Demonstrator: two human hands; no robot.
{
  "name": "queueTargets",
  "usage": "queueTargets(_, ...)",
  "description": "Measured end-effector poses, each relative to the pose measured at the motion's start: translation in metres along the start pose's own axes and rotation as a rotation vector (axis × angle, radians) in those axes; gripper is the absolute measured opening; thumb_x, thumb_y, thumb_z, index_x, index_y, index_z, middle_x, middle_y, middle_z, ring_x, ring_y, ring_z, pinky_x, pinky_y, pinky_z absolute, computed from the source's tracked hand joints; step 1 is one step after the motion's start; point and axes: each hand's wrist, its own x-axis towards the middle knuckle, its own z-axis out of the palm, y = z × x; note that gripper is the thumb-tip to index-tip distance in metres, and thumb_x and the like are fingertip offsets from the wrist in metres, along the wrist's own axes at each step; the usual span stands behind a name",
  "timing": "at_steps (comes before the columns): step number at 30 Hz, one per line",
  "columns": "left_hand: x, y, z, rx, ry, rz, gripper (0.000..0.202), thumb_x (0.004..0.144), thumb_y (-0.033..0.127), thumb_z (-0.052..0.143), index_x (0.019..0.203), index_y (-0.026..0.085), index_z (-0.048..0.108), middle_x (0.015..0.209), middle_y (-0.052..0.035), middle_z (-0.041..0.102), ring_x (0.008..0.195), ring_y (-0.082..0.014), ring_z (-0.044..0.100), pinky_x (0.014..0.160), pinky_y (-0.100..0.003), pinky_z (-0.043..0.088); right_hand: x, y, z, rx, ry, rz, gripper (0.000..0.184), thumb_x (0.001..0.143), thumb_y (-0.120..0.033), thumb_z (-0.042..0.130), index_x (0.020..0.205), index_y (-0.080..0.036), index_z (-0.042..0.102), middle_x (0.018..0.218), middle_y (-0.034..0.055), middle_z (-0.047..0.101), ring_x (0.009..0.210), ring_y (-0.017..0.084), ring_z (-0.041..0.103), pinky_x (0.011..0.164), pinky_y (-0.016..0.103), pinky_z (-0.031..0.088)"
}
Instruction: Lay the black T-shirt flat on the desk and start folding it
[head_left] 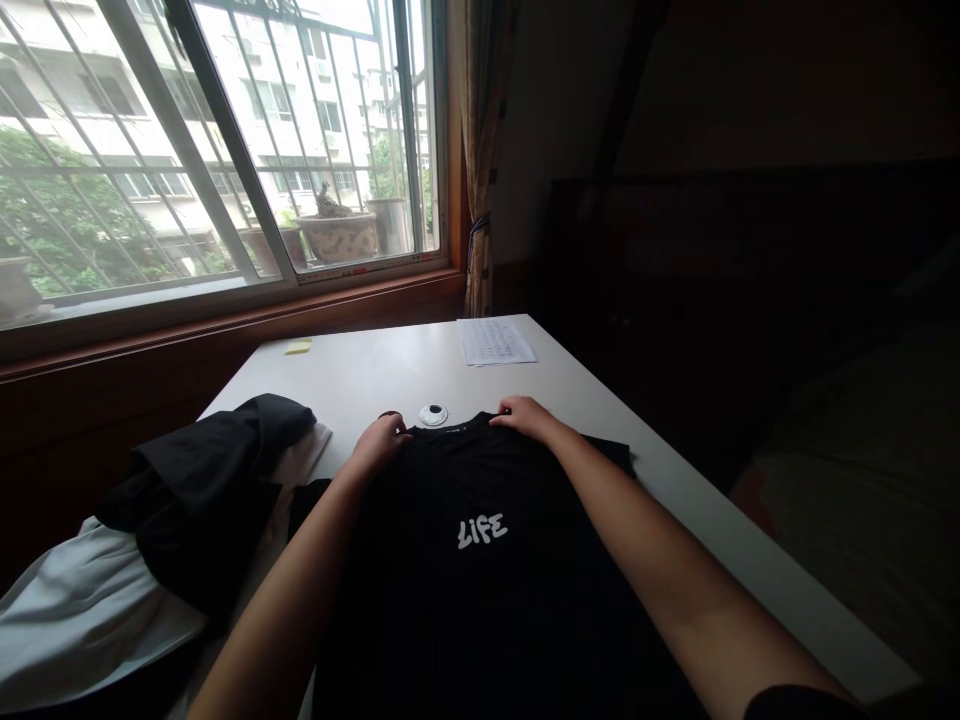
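Note:
A black T-shirt (480,600) with white lettering across its chest lies spread over the white table (360,370), collar at the far end. My left hand (381,440) pinches the shirt at the shoulder just left of the collar. On the other side of the neckline, my right hand (525,415) grips the fabric between thumb and fingers. Both arms reach forward over the shirt, and its lower part runs out of view toward me. Just beyond the collar sits a small round white item with a dark centre (433,414).
A heap of black and white clothes (217,480) is piled along the table's left side. Printed sheets (497,341) lie at the far right corner, and a yellow sticky note (298,346) at the far left. Behind stand a barred window (300,130) and a curtain (484,150).

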Motion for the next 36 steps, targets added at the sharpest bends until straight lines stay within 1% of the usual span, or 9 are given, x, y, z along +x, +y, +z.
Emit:
queueTargets(5, -0.011, 0.002, 0.005, 0.02, 0.141, -0.001, 0.006, 0.092, 0.022, 0.063, 0.097, 0.023, 0.063, 0.121, -0.0057, 0.066, 0.109, -0.0226, 0.061, 0.094, -0.032, 0.047, -0.009, 0.001, 0.006, -0.012, 0.113, -0.069, 0.012, 0.089, -0.03, 0.067, 0.099, -0.024, 0.068, 0.103, 0.0018, 0.071, 0.094, 0.019, 0.065, 0.079, 0.028, 0.047)
queueTargets(10, -0.018, 0.004, 0.011, 0.116, 0.231, -0.009, 0.009, 0.098, 0.027, 0.057, 0.104, 0.025, 0.064, 0.115, -0.0075, 0.064, 0.106, -0.0261, 0.057, 0.09, -0.035, 0.046, -0.018, 0.0, 0.017, -0.116, 0.204, -0.081, 0.011, 0.097, -0.027, 0.059, 0.103, -0.023, 0.067, 0.108, 0.0058, 0.068, 0.095, 0.02, 0.063, 0.079, 0.03, 0.047)
queueTargets(14, -0.017, 0.004, 0.012, 0.228, 0.244, 0.016, 0.015, 0.101, 0.028, 0.051, 0.109, 0.025, 0.064, 0.109, -0.0099, 0.061, 0.105, -0.0291, 0.054, 0.089, -0.038, 0.044, -0.02, -0.007, 0.016, -0.241, 0.235, -0.118, 0.015, 0.099, -0.026, 0.055, 0.101, -0.023, 0.07, 0.106, 0.0104, 0.067, 0.097, 0.025, 0.06, 0.085, 0.035, 0.044)
queueTargets(17, -0.015, 0.007, 0.012, 0.309, 0.233, 0.059, 0.018, 0.102, 0.026, 0.047, 0.109, 0.024, 0.064, 0.112, -0.0131, 0.06, 0.11, -0.0326, 0.05, 0.093, -0.043, 0.041, -0.02, -0.016, 0.013, -0.322, 0.257, -0.155, 0.021, 0.098, -0.021, 0.051, 0.098, -0.021, 0.072, 0.103, 0.0149, 0.066, 0.104, 0.031, 0.055, 0.093, 0.042, 0.041)
queueTargets(23, -0.011, 0.014, 0.011, 0.413, 0.2, 0.138, 0.025, 0.1, 0.019, 0.041, 0.109, 0.023, 0.064, 0.115, -0.0156, 0.059, 0.116, -0.035, 0.047, 0.098, -0.048, 0.038, -0.023, -0.044, 0.023, -0.401, 0.351, -0.148, 0.033, 0.096, -0.013, 0.045, 0.11, -0.024, 0.073, 0.119, 0.0178, 0.062, 0.118, 0.037, 0.044, 0.102, 0.053, 0.036)
queueTargets(26, -0.01, 0.016, 0.009, 0.43, 0.204, 0.147, 0.029, 0.099, 0.016, 0.038, 0.11, 0.022, 0.065, 0.115, -0.0167, 0.059, 0.117, -0.0364, 0.047, 0.098, -0.05, 0.038, -0.032, -0.057, 0.037, -0.397, 0.361, -0.13, 0.031, 0.096, -0.021, 0.05, 0.12, -0.023, 0.069, 0.124, 0.0172, 0.061, 0.118, 0.036, 0.047, 0.1, 0.049, 0.042)
queueTargets(29, -0.012, 0.019, 0.009, 0.427, 0.22, 0.147, 0.036, 0.097, 0.011, 0.035, 0.114, 0.019, 0.065, 0.121, -0.0196, 0.058, 0.119, -0.0385, 0.047, 0.098, -0.053, 0.039, -0.045, -0.061, 0.051, -0.324, 0.269, -0.104, 0.042, 0.098, -0.036, 0.052, 0.137, -0.021, 0.06, 0.142, 0.0161, 0.055, 0.129, 0.034, 0.047, 0.106, 0.047, 0.043)
queueTargets(33, -0.022, 0.037, 0.017, 0.391, 0.224, 0.203, 0.04, 0.101, 0.017, 0.033, 0.131, 0.015, 0.06, 0.14, -0.022, 0.052, 0.136, -0.0382, 0.04, 0.111, -0.054, 0.032, -0.058, -0.054, 0.062, -0.197, 0.124, -0.092, 0.06, 0.104, -0.054, 0.037, 0.154, -0.021, 0.044, 0.164, 0.0112, 0.036, 0.152, 0.03, 0.029, 0.124, 0.05, 0.021)
queueTargets(36, -0.031, 0.053, 0.031, 0.352, 0.185, 0.255, 0.044, 0.104, 0.031, 0.038, 0.143, 0.018, 0.052, 0.153, -0.0165, 0.046, 0.148, -0.0333, 0.03, 0.122, -0.051, 0.02, -0.06, -0.05, 0.063, -0.156, 0.095, -0.095, 0.065, 0.104, -0.058, 0.034, 0.157, -0.021, 0.038, 0.167, 0.0104, 0.03, 0.155, 0.028, 0.022, 0.126, 0.05, 0.015)
